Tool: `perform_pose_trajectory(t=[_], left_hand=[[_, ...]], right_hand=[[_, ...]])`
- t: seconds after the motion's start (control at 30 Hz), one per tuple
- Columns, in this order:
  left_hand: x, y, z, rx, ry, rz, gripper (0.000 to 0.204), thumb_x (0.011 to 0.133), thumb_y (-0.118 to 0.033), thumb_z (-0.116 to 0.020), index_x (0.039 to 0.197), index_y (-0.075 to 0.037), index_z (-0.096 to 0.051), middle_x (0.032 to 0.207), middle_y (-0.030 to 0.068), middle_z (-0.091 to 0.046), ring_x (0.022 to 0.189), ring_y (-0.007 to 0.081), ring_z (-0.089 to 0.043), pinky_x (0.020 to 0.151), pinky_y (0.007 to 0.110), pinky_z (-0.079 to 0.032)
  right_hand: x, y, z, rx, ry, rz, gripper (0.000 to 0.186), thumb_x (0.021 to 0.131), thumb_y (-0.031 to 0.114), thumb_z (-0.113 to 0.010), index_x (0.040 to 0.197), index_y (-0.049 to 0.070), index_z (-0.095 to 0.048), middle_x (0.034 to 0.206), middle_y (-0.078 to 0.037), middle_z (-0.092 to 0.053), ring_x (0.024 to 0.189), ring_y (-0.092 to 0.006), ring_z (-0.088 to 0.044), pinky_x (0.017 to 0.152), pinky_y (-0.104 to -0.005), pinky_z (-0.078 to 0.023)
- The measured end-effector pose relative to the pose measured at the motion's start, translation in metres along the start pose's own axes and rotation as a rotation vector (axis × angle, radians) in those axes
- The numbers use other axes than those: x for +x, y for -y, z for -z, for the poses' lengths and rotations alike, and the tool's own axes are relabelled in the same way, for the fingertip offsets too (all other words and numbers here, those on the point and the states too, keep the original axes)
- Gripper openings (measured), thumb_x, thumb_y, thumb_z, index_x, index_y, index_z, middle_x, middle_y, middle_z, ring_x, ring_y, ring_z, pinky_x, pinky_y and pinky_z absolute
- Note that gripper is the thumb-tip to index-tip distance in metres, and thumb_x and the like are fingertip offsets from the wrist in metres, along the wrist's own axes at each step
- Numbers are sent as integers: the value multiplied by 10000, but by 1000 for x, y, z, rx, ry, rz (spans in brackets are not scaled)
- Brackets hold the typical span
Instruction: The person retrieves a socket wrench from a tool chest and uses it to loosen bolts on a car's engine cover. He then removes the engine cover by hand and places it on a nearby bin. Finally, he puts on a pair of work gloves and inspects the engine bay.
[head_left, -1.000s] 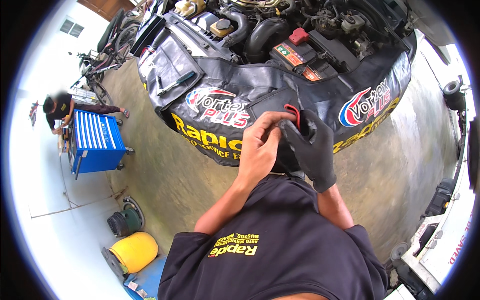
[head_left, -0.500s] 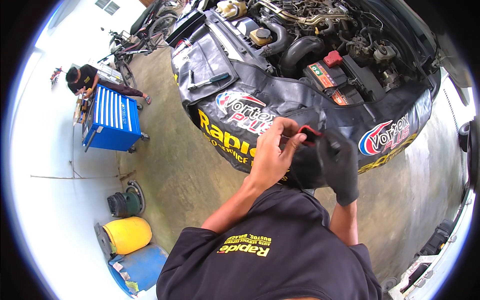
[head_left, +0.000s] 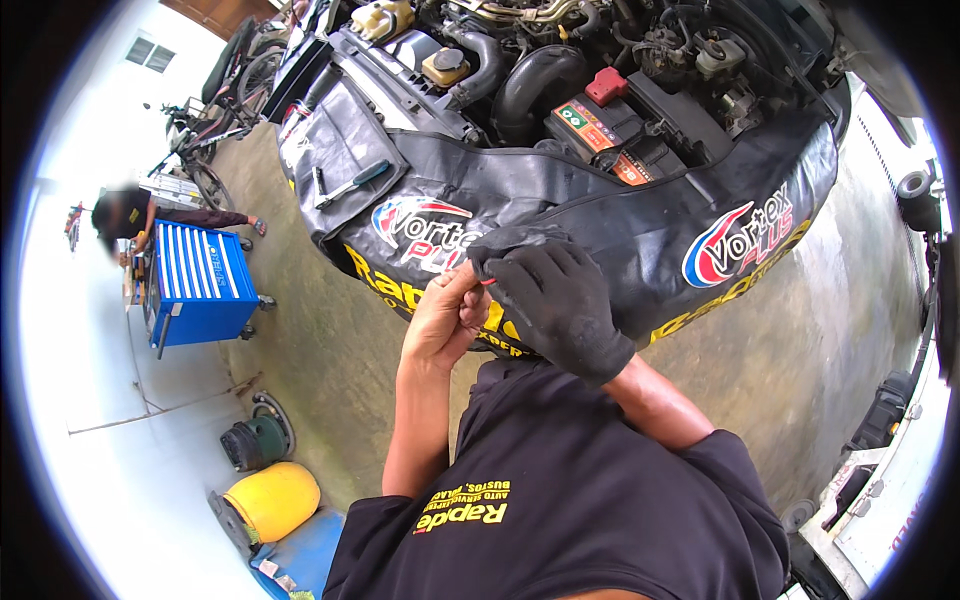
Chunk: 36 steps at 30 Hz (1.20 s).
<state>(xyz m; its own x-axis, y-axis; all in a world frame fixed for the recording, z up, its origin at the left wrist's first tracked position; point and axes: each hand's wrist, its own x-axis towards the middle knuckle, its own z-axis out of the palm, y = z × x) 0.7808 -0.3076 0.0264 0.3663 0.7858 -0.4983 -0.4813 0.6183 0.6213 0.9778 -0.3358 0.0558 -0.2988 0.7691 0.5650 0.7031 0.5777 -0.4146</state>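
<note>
My bare left hand [head_left: 445, 312] and my gloved right hand [head_left: 562, 305] meet in front of the car's nose. Between them is a limp black glove with a red edge [head_left: 488, 282], partly hidden by my fingers. The left fingers are closed at its red edge, and the dark fingers of my right hand grip it from the other side. Behind the hands, a black printed fender cover [head_left: 590, 215] drapes over the car's front. On it, to the left, lie a tool with a dark teal handle [head_left: 358, 182] and a short metal tool [head_left: 319, 188].
The open engine bay shows a battery [head_left: 600, 125] with a red terminal cap [head_left: 606, 86] and a black intake hose [head_left: 540, 90]. At left stand a blue tool cabinet [head_left: 205, 285], a bent-over person [head_left: 122, 212] and a yellow drum [head_left: 272, 500]. Bicycles [head_left: 215, 125] are farther back.
Both hands have shifted left and closer together. The right hand has turned, now showing its back, and the red edge is mostly covered. The view has moved rightward.
</note>
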Motion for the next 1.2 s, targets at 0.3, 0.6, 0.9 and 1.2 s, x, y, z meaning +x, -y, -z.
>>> perform_pose_trajectory(t=[0.3,0.6,0.9,1.2], left_hand=[[43,13,-45,-255,-265,-102,243,1075,-240,-585,1185,-44,-678,1081,49,-747,954,142,-710,826,288,-587],[96,6,-110,-206,-392,-459,252,1093,-182,-514,1217,10,-622,1231,90,-696,1108,187,-685,1000,311,-575],[140,24,-79,-329,114,-525,301,1108,-164,-481,1350,-19,-587,1341,80,-645,1216,201,-624,1083,346,-481],[178,24,-57,-98,-56,-155,333,1049,-153,-504,1298,44,-608,1267,179,-684,1075,299,-698,959,429,-578]], right_hand=[[-1,-49,-4,-10,-8,-16,349,814,187,-683,1150,92,-678,1069,-74,-640,1026,-270,-638,949,-436,-508],[9,-121,-12,247,-135,-245,359,717,47,-717,1073,83,-688,1084,-101,-650,1043,-339,-625,934,-477,-498],[5,-143,-36,583,-234,-371,221,810,10,-680,1027,51,-675,1032,-137,-653,964,-355,-633,828,-447,-509],[16,-144,-21,925,-73,-215,106,842,75,-729,874,50,-632,893,-126,-601,773,-312,-574,679,-418,-452]])
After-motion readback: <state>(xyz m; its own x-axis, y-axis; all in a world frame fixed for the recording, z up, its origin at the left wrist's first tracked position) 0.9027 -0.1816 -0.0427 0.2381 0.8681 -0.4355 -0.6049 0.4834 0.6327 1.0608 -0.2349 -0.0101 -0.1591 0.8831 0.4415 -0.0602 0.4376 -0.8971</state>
